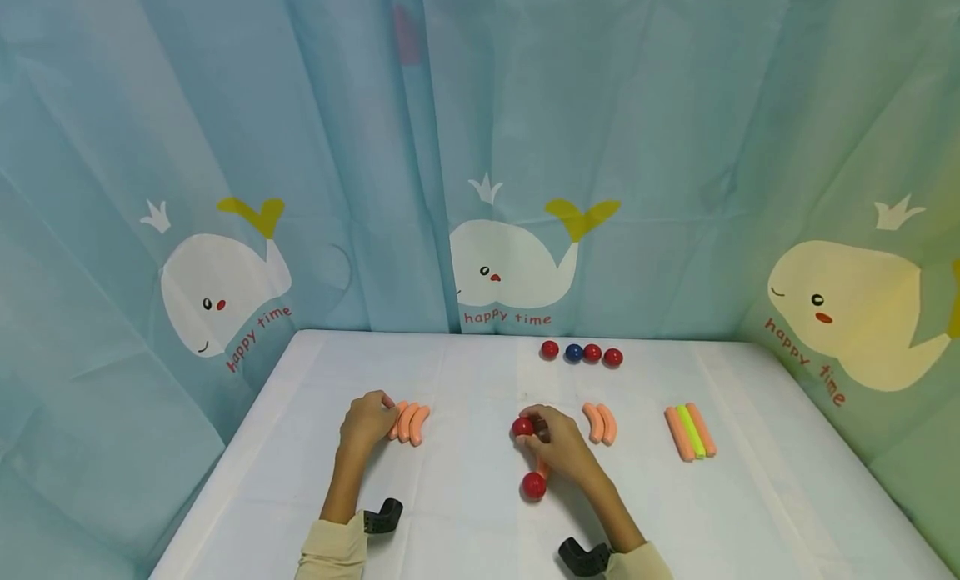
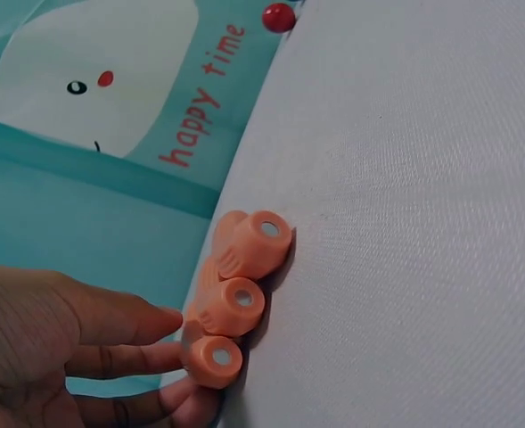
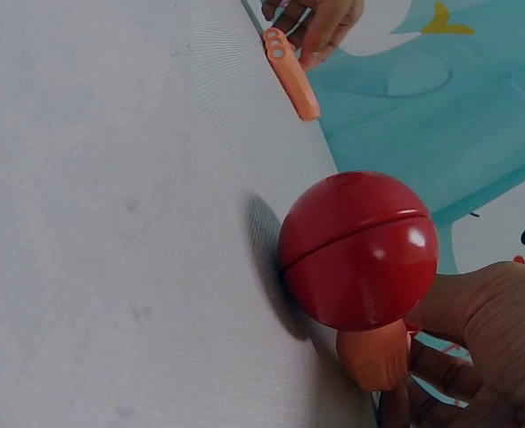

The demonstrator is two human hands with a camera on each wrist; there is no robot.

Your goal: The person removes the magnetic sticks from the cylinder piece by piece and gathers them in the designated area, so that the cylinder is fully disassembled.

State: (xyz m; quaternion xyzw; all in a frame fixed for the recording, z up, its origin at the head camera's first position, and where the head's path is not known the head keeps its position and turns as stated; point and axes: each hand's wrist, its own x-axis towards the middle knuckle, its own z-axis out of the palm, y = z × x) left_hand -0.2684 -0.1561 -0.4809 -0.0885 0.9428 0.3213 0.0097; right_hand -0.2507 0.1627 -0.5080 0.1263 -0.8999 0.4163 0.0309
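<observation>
In the head view my left hand [image 1: 363, 422] is at a row of three curved orange magnetic sticks [image 1: 411, 422], pinching the leftmost. Pale round discs show on the ends of these sticks [image 2: 242, 299] in the left wrist view. My right hand [image 1: 562, 448] pinches a red ball [image 1: 522, 427] between thumb and index finger. A curved orange stick [image 1: 542, 470] runs from beneath that hand to a second red ball [image 1: 534, 486] nearer me. The right wrist view shows this nearer ball [image 3: 360, 250] large, against the stick's end, partly hiding the right hand [image 3: 494, 348].
Three red balls and one blue ball [image 1: 573, 353] line the table's back edge. Two curved orange sticks [image 1: 599, 423] lie right of my right hand. Farther right are two straight orange sticks with a green one [image 1: 691, 431] between them. A whale-print curtain [image 1: 645, 147] hangs behind.
</observation>
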